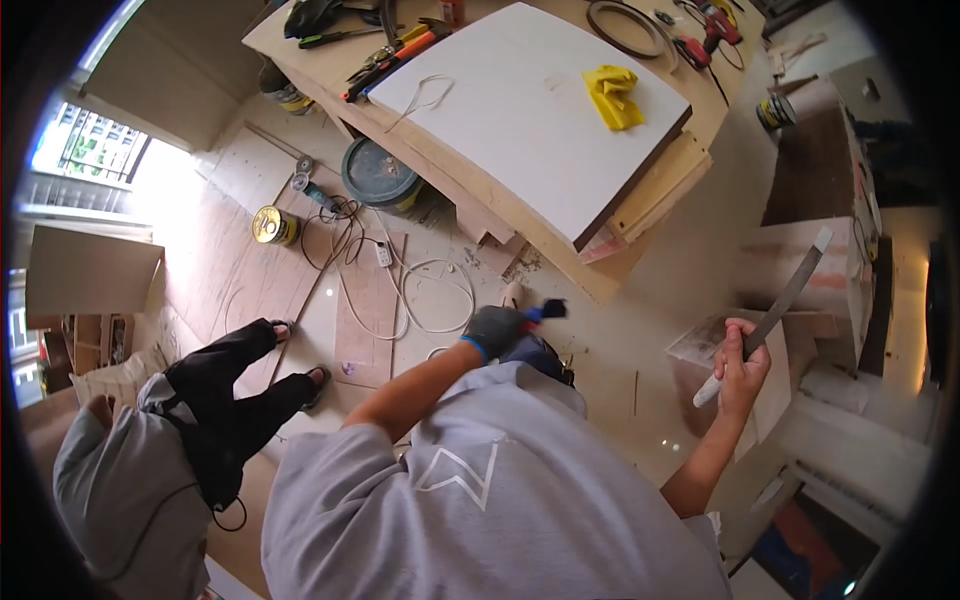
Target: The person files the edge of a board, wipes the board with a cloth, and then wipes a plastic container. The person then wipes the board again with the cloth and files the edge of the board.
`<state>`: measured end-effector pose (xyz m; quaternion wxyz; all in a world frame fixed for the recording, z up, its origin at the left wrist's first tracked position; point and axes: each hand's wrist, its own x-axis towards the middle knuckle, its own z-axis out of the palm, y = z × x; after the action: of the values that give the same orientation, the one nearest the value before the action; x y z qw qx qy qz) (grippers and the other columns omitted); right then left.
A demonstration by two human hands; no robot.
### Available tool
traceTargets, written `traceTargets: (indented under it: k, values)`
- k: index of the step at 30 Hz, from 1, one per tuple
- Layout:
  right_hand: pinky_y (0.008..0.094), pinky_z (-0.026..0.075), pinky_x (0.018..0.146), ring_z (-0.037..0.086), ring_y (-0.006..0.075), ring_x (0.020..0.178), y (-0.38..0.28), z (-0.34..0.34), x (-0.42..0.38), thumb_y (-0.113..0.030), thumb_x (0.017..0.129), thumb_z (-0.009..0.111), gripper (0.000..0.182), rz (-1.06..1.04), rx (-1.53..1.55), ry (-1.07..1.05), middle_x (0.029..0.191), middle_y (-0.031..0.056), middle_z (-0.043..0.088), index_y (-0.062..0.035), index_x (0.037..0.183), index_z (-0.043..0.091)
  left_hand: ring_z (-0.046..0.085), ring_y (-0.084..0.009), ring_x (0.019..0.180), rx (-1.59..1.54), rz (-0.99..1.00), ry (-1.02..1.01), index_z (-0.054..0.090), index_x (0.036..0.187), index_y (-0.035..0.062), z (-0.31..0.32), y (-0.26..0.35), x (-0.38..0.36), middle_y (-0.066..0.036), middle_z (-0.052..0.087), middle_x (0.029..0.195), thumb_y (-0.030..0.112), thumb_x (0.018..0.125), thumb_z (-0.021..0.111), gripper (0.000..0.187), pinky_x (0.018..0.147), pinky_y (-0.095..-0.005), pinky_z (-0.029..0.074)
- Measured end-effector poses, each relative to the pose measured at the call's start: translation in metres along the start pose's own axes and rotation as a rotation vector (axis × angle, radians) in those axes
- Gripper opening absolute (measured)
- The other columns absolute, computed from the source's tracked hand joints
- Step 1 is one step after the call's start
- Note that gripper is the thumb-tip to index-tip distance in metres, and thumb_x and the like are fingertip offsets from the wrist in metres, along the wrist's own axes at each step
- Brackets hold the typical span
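My left hand (496,333), in a dark grey glove, is in front of my waist, closed round a small tool with a blue and red handle and black end (551,309). The tool's exact kind does not show. Out to the right, my bare right hand (742,370) grips a long flat metal file (792,288). Its blade points up and away, and the pale handle end sticks out below my fingers. Beyond my hands, a white panel (530,110) lies on the wooden workbench (590,278), with a crumpled yellow cloth (613,97) on top.
Hand tools (395,60) and a red drill (712,30) lie on the bench. On the floor are a lidded bucket (380,172), a tin (274,226), an angle grinder (318,192) and looped cables (435,290). Another person (150,470) is at left; boxes (725,365) stand right.
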<state>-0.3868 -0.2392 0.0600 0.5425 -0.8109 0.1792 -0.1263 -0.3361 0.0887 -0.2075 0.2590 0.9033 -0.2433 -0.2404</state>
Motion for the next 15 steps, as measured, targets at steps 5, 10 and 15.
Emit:
traceTargets:
  k: [5, 10, 15]
  values:
    - [0.0219, 0.032, 0.044, 0.043, 0.005, 0.047, -0.004, -0.013, -0.076, -0.019, 0.101, 0.067, 0.021, 0.073, -0.088, 0.025, 0.064, -0.0019, 0.051, 0.001, 0.105, 0.065, 0.073, -0.0354, 0.087, -0.045, 0.85, -0.313, 0.071, 0.109, 0.0193, 0.056, 0.161, 0.0, -0.014, 0.074, 0.092, 0.05, 0.088, 0.069, 0.037, 0.072, -0.0503, 0.058]
    - [0.0222, 0.033, 0.045, 0.044, 0.0049, 0.048, -0.002, -0.039, -0.131, -0.016, 0.101, 0.067, 0.017, 0.094, -0.06, 0.116, 0.062, -0.0024, 0.053, 0.0004, 0.105, 0.065, 0.074, -0.0276, 0.081, 0.314, 0.731, -0.083, 0.076, 0.102, 0.0152, 0.093, 0.007, 0.08, -0.014, 0.077, 0.096, 0.038, 0.098, 0.057, 0.03, 0.074, -0.0401, 0.058]
    - [0.0218, 0.034, 0.049, 0.045, 0.0038, 0.052, 0.03, -0.042, -0.195, -0.014, 0.101, 0.064, 0.014, 0.252, -0.086, 0.062, 0.063, -0.003, 0.053, -0.0006, 0.103, 0.068, 0.071, -0.0425, 0.084, -0.054, -0.418, 0.296, 0.075, 0.091, 0.0082, -0.075, -0.107, 0.027, -0.024, 0.072, 0.083, 0.064, 0.1, 0.04, 0.067, 0.073, -0.0526, 0.055]
